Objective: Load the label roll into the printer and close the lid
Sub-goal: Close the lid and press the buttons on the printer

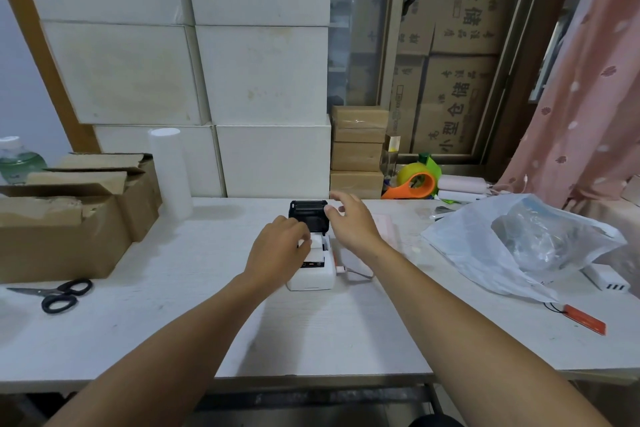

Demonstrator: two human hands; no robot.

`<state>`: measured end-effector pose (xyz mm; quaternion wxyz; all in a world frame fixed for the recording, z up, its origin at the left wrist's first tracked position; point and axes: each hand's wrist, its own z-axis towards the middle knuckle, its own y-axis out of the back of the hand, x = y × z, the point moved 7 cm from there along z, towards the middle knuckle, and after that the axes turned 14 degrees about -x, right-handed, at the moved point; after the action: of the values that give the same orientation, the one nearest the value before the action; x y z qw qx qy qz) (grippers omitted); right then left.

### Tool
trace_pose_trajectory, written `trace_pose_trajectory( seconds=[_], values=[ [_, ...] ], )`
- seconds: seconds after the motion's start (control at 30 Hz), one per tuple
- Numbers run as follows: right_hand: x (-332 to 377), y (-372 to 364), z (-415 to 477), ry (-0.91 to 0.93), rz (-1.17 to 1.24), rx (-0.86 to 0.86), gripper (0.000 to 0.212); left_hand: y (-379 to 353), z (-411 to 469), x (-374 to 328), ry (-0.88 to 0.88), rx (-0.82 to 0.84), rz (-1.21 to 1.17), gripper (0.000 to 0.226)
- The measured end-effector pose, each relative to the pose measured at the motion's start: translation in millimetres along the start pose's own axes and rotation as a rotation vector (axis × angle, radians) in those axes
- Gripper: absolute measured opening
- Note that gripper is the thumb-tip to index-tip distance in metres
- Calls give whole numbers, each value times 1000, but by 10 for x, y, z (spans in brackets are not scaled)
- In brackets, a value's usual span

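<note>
Roll [317, 246] sits in the printer [311, 279]; my left hand [280, 250] is pinching it down. Lid [308, 213] still up, right hand [353, 218] beside it, fingers spread, holding nothing. Closing remains.

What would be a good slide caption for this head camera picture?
Left hand presses the label roll into the small white printer, while the right hand reaches its open black lid.

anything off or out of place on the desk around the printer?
Nothing damaged or spilled. The printer lid stands open with the label roll in the bay, as expected mid-load. Scissors lie with blades apart near the front edge, left of the left hand; worth moving.
</note>
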<state>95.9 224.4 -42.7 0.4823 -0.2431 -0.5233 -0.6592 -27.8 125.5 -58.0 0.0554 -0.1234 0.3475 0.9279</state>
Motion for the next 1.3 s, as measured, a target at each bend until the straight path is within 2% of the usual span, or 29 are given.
trace_pose_trajectory(
  seconds=[0.17, 0.27, 0.37, 0.5, 0.63, 0.7, 0.77, 0.87, 0.93, 1.0, 1.1, 1.3],
  values=[
    [-1, -159, -43, -42, -18, 140, 52, 30, -14, -75, -168, -87, 105, 11],
    [7, -131, -51, -66, 41, 122, 46, 35, -45, -94, -242, -101, 131, 27],
    [0, -80, -49, -59, 86, 101, 38, 74, -73, -74, -224, -109, 110, 38],
    [-33, -44, -50, -55, 112, 64, 24, 194, -87, -103, -253, -148, 65, 32],
    [-53, -16, -54, -47, 101, 27, 23, 345, -63, -146, -291, -236, 2, 20],
    [-74, -10, -61, -62, 92, 22, 23, 412, -25, -114, -214, -259, -27, 19],
    [-105, -16, -70, -82, 93, 30, 22, 454, 16, -35, -50, -255, -68, 18],
    [-148, -36, -102, -66, 46, 49, 13, 434, 33, 124, 202, -229, -151, 15],
    [-177, -47, -111, -61, 23, 55, 5, 381, 15, 211, 309, -189, -190, 15],
    [-196, -55, -109, -62, 11, 55, 2, 323, -18, 266, 349, -143, -207, 15],
    [-229, -73, -95, -68, 4, 55, 8, 234, -76, 318, 361, -94, -224, 14],
    [-275, -84, -95, -85, 8, 83, 11, 205, -112, 344, 320, -105, -215, 9]
  ],
)
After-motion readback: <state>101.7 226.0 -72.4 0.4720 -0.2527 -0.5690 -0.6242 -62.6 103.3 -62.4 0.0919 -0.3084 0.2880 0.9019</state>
